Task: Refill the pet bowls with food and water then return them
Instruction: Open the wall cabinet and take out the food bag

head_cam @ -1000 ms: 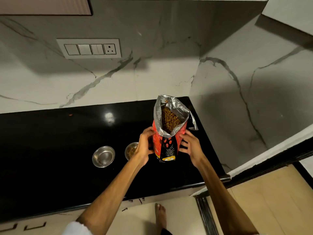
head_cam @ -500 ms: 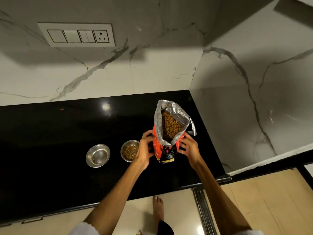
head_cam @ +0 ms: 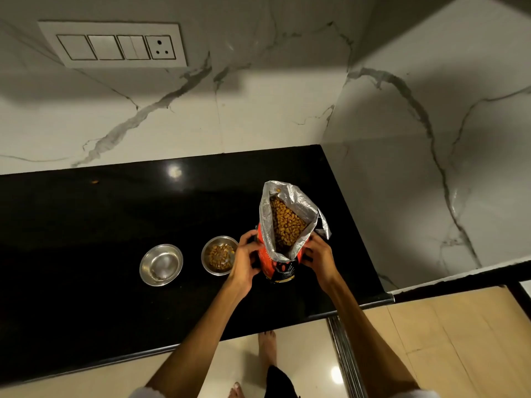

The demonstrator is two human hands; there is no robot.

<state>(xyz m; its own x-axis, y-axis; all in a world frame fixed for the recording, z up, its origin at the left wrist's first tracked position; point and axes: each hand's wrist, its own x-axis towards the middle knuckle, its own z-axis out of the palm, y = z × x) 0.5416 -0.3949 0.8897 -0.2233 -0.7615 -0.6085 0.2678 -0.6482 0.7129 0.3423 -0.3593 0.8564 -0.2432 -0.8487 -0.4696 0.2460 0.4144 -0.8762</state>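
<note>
You have two steel bowls on the black countertop (head_cam: 86, 254): one empty bowl (head_cam: 161, 264) and one bowl with kibble (head_cam: 219, 255). You have one open pet food bag (head_cam: 283, 234), and one stray kibble piece (head_cam: 95, 181) lying apart near the back wall. Two hands are in view, your left hand (head_cam: 246, 258) and your right hand (head_cam: 319, 254). One switch panel (head_cam: 115, 43) carries three switch plates and one socket
</note>
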